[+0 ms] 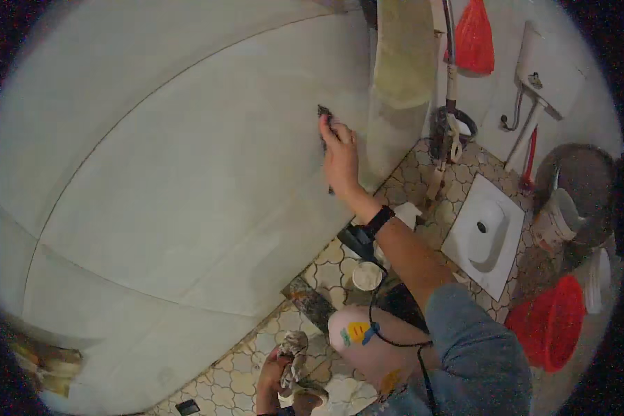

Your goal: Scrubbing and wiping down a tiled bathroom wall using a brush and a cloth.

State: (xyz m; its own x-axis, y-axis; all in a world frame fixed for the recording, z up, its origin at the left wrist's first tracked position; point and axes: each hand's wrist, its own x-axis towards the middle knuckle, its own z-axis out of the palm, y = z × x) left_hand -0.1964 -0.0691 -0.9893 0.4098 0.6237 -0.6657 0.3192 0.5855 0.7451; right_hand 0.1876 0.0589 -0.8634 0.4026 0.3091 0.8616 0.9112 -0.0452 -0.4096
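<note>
My right hand (341,159) is raised against the pale, smooth wall (208,159). Its fingers close round a narrow dark flat tool (324,112), whose long edge lies along the wall; its exact kind is hard to make out. Low down near the bottom edge, my left hand (272,374) grips a crumpled, greyish patterned cloth (293,353). A small white tub (367,276) with pale contents stands on the floor below my right forearm, and a black object (356,240) sits beside it, partly behind my wrist.
White squat toilet (482,232) is set into the patterned tile floor (246,367) at the right. Beyond it are a red basin (551,322), a bucket (555,218) and a wall sink (551,73). A red bag (475,38) hangs high. A black cord (395,342) crosses my knee.
</note>
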